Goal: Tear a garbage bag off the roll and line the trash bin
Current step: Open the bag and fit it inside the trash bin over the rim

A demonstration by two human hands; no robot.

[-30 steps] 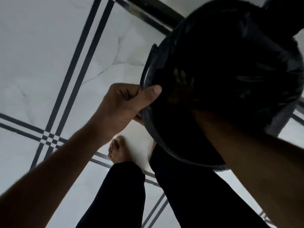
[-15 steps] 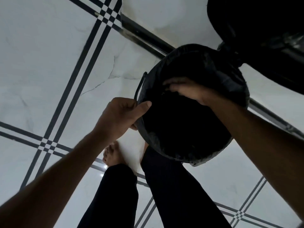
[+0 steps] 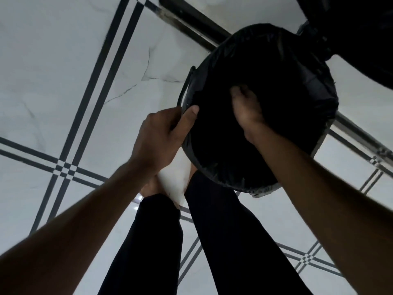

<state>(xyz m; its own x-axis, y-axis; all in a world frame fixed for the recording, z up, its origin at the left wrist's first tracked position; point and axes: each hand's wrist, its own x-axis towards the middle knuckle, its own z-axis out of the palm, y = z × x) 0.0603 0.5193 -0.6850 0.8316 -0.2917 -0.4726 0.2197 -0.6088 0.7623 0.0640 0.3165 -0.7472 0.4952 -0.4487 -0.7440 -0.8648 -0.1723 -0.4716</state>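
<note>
Head view, sole entry: round trash bin standing on the tiled floor, just ahead of the person's bare feet and dark trouser legs. Black garbage bag already opened inside it, its mouth folded out over the rim most of the way round. Left hand clamped on the near-left rim, thumb inside, fingers outside, pinching bag to bin beside the thin handle. Right hand reaching down into the opening, fingers curled; whether it grips plastic or only presses on it cannot be told against the dark interior. Roll: not in view. Step judged: lining nearly complete, bag being seated and smoothed. Next move likely calls for pushing the bag down toward the bottom and evening the overhang while the left hand anchors the rim.
</note>
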